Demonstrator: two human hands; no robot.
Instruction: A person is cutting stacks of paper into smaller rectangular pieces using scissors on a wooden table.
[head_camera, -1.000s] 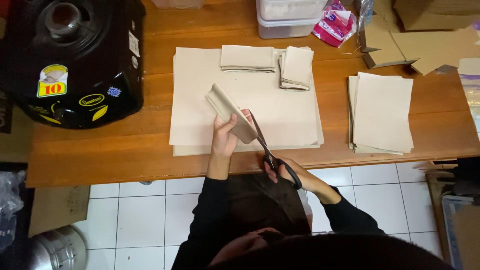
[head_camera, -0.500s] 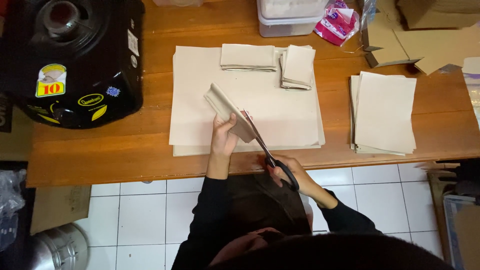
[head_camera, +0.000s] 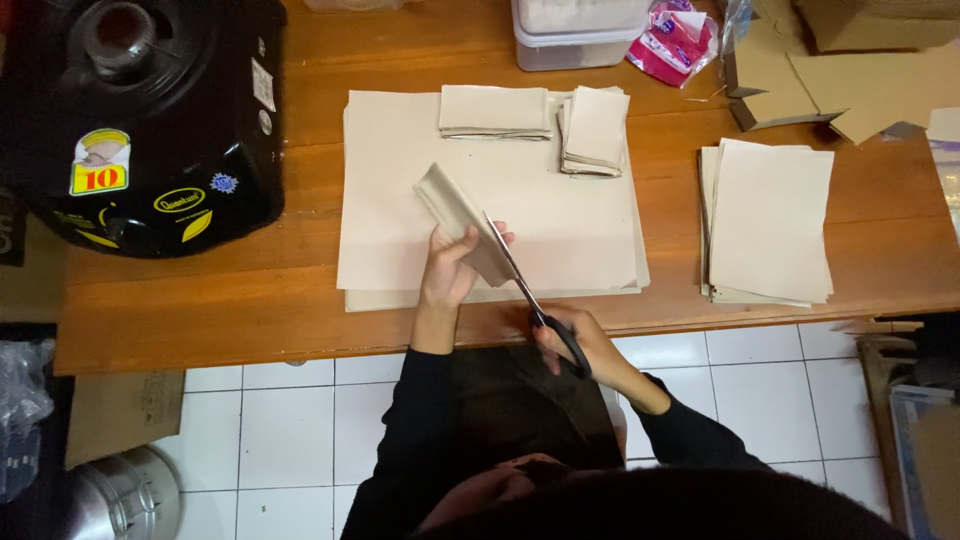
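Head view, which is the only one here: the left hand (head_camera: 447, 272) is curled shut around a folded wad of beige paper (head_camera: 455, 205), held up just above the big sheet stack (head_camera: 400, 200) on the counter (head_camera: 300, 320). The right hand (head_camera: 575, 340) is closed through the black handles of the scissors (head_camera: 530, 300), blades only slightly parted and running into the near end of the wad, right beside the left thumb and fingertips.

Stuff I'd worry about:

- Those left fingers sit really close to the blade line. If the wad slips or the cut runs long, I'd guess a nick is the likeliest bad outcome.
- The wad looks several layers thick. Layers can slide against each other mid-cut, so the pieces may come out uneven next to the two neat cut piles (head_camera: 495, 110) at the far edge.
- It's being cut in the air, held at one end only, so the paper could twist and the cut wander off line.
- The blade tips point down toward the big sheets, so a dip could snag or slice the top one.

The separate stack (head_camera: 770, 220) on the right is well apart, no risk there.
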